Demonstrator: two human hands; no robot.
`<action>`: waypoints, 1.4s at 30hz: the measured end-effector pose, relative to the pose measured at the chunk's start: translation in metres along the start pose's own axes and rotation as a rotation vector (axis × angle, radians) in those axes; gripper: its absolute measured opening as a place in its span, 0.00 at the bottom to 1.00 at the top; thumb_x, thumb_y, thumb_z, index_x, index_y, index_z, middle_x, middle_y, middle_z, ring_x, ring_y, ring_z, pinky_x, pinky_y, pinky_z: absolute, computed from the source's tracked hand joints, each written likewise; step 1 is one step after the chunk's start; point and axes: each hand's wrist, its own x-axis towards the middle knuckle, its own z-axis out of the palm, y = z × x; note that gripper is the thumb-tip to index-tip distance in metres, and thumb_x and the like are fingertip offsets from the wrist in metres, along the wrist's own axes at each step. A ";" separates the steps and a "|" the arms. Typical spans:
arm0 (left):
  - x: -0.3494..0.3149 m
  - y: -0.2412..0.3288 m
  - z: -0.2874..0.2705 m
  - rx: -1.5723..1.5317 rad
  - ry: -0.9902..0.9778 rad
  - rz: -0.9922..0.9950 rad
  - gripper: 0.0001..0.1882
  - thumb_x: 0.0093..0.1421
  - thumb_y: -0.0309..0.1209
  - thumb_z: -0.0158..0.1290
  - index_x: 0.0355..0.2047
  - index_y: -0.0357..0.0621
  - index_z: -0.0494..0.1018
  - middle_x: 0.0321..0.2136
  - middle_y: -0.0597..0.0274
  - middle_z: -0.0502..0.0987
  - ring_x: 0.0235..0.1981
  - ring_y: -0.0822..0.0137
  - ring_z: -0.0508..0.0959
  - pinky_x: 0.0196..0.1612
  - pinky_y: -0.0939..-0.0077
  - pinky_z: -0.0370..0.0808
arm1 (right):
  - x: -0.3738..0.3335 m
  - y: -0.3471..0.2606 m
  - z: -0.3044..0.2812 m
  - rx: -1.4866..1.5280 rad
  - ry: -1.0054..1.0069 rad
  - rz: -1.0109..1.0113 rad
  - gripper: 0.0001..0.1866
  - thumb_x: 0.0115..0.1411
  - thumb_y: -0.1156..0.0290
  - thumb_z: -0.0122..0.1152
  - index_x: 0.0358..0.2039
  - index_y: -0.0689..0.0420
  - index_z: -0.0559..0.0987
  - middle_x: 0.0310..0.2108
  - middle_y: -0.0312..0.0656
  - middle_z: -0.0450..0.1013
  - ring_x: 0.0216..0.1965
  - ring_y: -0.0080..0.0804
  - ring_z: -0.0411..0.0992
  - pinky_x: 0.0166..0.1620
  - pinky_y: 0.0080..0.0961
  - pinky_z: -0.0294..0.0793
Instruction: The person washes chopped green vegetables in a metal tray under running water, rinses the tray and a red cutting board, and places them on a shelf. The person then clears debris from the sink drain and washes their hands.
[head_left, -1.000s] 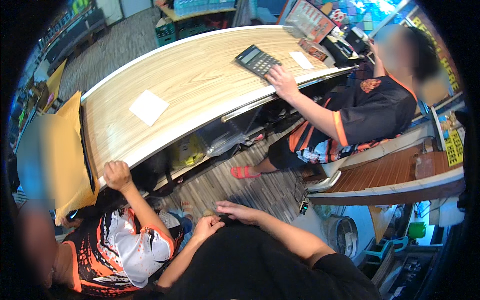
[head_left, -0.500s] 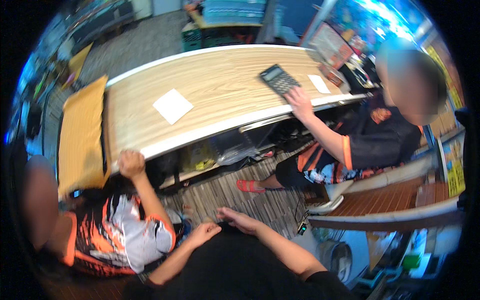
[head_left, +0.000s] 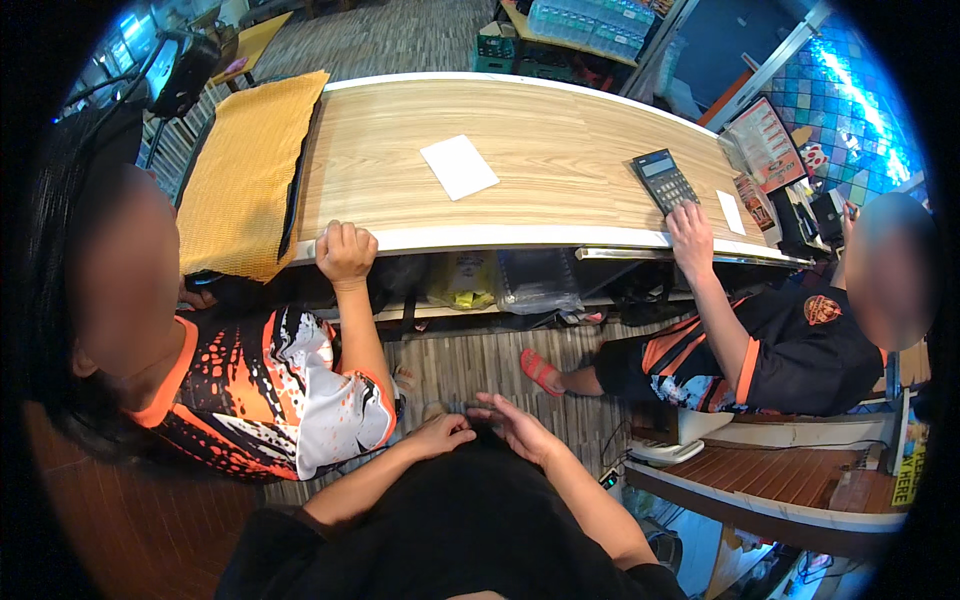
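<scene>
Both my hands rest low in front of my black shirt, close to each other. My left hand (head_left: 442, 436) is loosely curled, its fingers toward the right hand, and I see nothing in it. My right hand (head_left: 515, 428) is open, fingers stretched out and nothing held. Across from me stands a long wood-topped counter (head_left: 400, 112) with a white edge. On it lie a blank white sheet (head_left: 459, 167), a dark calculator (head_left: 661, 178) and a smaller white slip (head_left: 731, 212). A co-worker's hand (head_left: 691, 240) on the right touches the calculator's lower keys.
On the left, another person's fist (head_left: 346, 252) rests at the counter edge, beside a yellow woven mat (head_left: 245, 180). Bags (head_left: 465, 280) fill the shelf beneath the counter. A red sandal (head_left: 541, 370) shows on the floor. A brown-topped ledge (head_left: 780, 478) stands at right.
My view has swung left, so the counter and both people sit farther right in the picture. My hands stay together at my front. The co-worker's hand remains on the calculator.
</scene>
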 end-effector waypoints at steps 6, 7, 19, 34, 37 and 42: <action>-0.002 0.008 -0.005 -0.011 -0.004 0.010 0.19 0.60 0.45 0.58 0.31 0.37 0.77 0.27 0.52 0.79 0.31 0.59 0.79 0.33 0.64 0.73 | 0.003 0.002 0.002 -0.092 0.005 -0.035 0.30 0.71 0.49 0.42 0.66 0.53 0.61 0.63 0.50 0.62 0.62 0.39 0.62 0.63 0.34 0.60; -0.001 0.007 -0.005 -0.013 0.002 0.007 0.20 0.60 0.46 0.58 0.31 0.37 0.77 0.27 0.52 0.79 0.31 0.59 0.79 0.33 0.63 0.73 | 0.004 0.002 0.002 -0.107 0.006 -0.038 0.30 0.71 0.49 0.41 0.66 0.53 0.61 0.63 0.50 0.63 0.61 0.39 0.62 0.62 0.33 0.61; 0.001 0.007 0.008 0.085 -0.022 0.205 0.19 0.61 0.49 0.56 0.28 0.44 0.76 0.21 0.60 0.75 0.25 0.72 0.74 0.30 0.67 0.71 | -0.009 0.001 0.013 -0.148 0.083 0.055 0.33 0.70 0.47 0.42 0.67 0.53 0.58 0.63 0.45 0.65 0.68 0.34 0.52 0.69 0.44 0.35; -0.035 0.008 -0.010 -0.108 0.004 0.005 0.24 0.63 0.51 0.54 0.33 0.38 0.73 0.25 0.60 0.76 0.28 0.69 0.74 0.32 0.69 0.71 | 0.021 0.009 0.022 -0.226 -0.059 0.045 0.29 0.69 0.55 0.49 0.66 0.53 0.59 0.57 0.43 0.70 0.54 0.29 0.69 0.49 0.22 0.70; -0.041 0.017 -0.011 -0.246 0.052 -0.033 0.25 0.61 0.52 0.57 0.28 0.38 0.74 0.19 0.65 0.70 0.23 0.74 0.69 0.26 0.73 0.66 | 0.023 0.007 0.022 -0.258 -0.032 0.031 0.30 0.68 0.54 0.51 0.66 0.51 0.60 0.59 0.38 0.69 0.60 0.26 0.63 0.57 0.23 0.62; -0.040 0.031 -0.013 -0.059 0.122 -0.028 0.22 0.59 0.48 0.60 0.27 0.37 0.74 0.18 0.63 0.68 0.22 0.72 0.67 0.28 0.73 0.67 | 0.019 0.012 0.018 -0.274 -0.105 0.014 0.35 0.64 0.50 0.56 0.67 0.51 0.59 0.58 0.37 0.67 0.64 0.26 0.57 0.65 0.32 0.49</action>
